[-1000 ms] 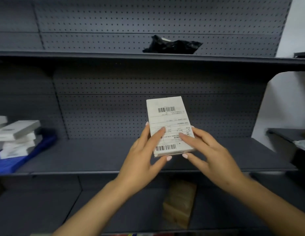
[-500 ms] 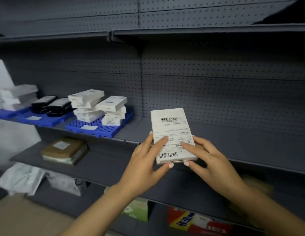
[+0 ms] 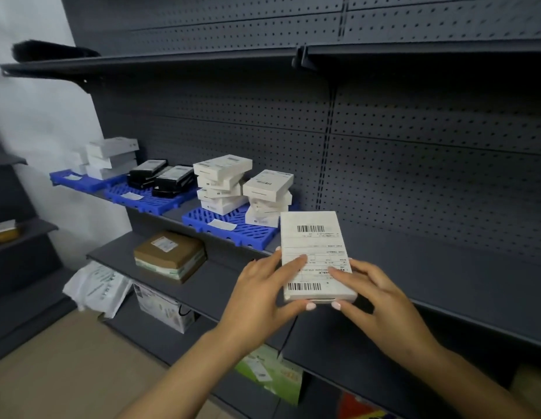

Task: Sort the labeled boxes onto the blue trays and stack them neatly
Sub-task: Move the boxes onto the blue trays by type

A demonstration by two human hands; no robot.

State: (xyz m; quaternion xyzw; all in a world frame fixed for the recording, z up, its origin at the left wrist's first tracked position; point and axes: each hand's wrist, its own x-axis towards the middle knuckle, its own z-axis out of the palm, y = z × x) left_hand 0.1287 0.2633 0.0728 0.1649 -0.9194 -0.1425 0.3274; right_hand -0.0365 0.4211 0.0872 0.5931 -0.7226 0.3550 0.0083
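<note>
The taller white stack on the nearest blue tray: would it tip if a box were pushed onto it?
Probably. The stack has boxes lying askew, overhanging one another. They look like stiff, light cardboard, so likely to slide.

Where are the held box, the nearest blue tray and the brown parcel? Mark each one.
held box (image 3: 311, 237): head view, on its label near the upper barcode.
nearest blue tray (image 3: 257, 234): head view, on the bare slatted front part.
brown parcel (image 3: 169, 247): head view, on its brown top face.
</note>
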